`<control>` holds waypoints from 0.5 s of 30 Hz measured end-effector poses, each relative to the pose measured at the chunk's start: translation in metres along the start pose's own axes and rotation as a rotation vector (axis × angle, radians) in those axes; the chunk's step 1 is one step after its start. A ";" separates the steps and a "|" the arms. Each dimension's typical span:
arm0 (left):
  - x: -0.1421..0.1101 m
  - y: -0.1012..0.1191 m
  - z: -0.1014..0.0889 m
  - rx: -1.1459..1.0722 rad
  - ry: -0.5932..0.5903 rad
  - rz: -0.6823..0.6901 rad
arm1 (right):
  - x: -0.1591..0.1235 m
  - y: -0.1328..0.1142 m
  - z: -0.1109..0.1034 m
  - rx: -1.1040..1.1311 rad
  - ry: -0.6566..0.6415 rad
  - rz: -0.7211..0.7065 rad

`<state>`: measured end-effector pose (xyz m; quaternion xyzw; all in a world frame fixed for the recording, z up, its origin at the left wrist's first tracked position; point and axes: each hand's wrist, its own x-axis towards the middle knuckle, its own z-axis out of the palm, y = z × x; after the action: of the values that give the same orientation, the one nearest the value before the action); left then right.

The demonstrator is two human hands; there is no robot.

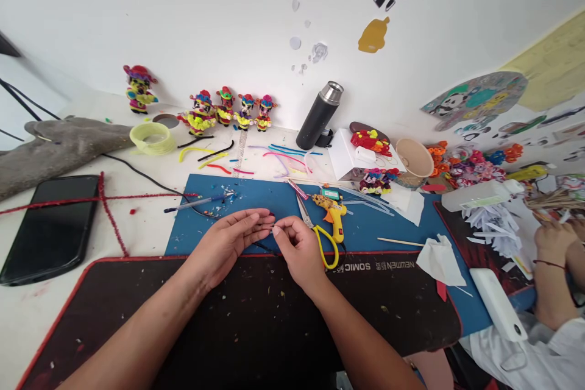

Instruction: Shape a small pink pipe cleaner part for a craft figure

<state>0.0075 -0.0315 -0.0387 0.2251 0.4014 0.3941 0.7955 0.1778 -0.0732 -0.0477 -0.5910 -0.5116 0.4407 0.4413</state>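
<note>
My left hand is held palm up over the mat, fingers stretched out, its tips close to my right hand. My right hand is closed in a pinch; what lies between its thumb and fingers is too small to make out. A tiny dark red piece shows at the left fingertips. Just right of my right hand lie yellow-handled scissors, partly covered by it, and a yellow glue gun. A pen rests left of my hands on the blue mat.
Several pipe-cleaner figures stand along the wall beside a black thermos. A phone lies at left under red pipe cleaners. A yellow tape roll is behind. At right, another person's hand is near paper strips.
</note>
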 end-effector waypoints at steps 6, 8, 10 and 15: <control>-0.001 -0.001 -0.002 0.256 -0.009 0.073 | -0.001 -0.002 0.000 -0.014 0.005 0.012; -0.001 -0.001 -0.002 0.362 -0.036 0.085 | -0.001 -0.003 0.000 -0.021 0.006 0.014; -0.001 -0.001 -0.003 0.447 -0.062 0.093 | -0.001 -0.004 0.000 -0.029 0.006 0.011; -0.001 -0.001 -0.004 0.535 -0.082 0.107 | -0.001 -0.005 0.000 -0.036 0.008 0.002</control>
<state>0.0046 -0.0326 -0.0409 0.4641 0.4461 0.3061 0.7014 0.1761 -0.0735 -0.0426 -0.6013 -0.5169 0.4295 0.4322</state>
